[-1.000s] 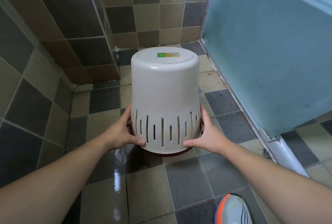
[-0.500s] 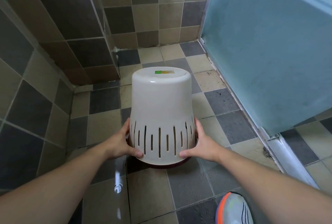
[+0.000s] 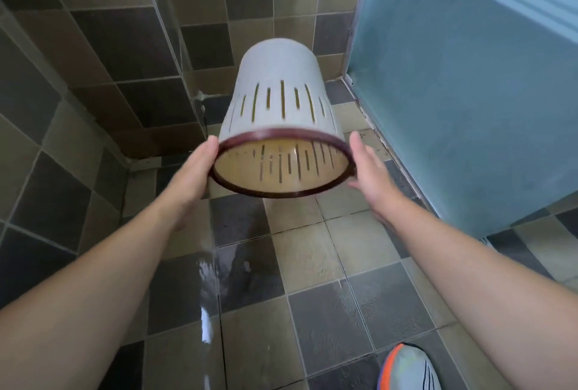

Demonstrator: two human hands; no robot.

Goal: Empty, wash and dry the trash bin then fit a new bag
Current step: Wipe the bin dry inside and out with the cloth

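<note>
The white trash bin with slotted sides and a dark red rim is in the air, at the middle of the head view. It is tilted so that its empty mouth faces me and its base points away and up. My left hand presses flat against the rim's left side, thumb straight along the edge; its fingers are hidden behind the bin. My right hand lies against the rim's right side with straight fingers. The bin is blurred by motion.
Below lies a wet tiled floor with a puddle shine. Tiled walls stand at the left and back, with a glass shower panel. A frosted blue door closes the right side. My shoe is at the bottom right.
The bin was upside down and held low over the floor. It has been lifted and tipped so its mouth now faces me. Both hands have shifted to the rim's sides.
</note>
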